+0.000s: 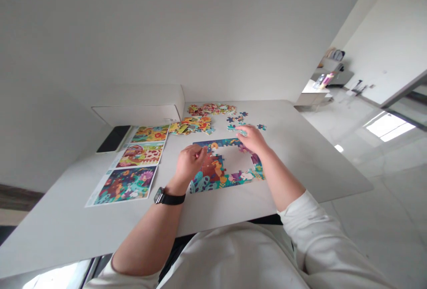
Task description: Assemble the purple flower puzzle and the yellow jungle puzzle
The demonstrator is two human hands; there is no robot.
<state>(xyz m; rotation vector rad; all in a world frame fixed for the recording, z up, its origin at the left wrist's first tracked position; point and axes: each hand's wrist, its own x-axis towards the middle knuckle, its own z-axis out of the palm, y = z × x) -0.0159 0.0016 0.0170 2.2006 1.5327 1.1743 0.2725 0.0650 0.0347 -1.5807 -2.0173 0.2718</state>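
Your left hand [190,162] curls over the puzzle [213,182], grip unclear; your right hand [251,140] lies spread on its top edge, steadying it.

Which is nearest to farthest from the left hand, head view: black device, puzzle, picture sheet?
1. Puzzle: directly under the left hand.
2. Picture sheet: to the hand's left, apart from it.
3. Black device: farther left and back, beyond the sheet.
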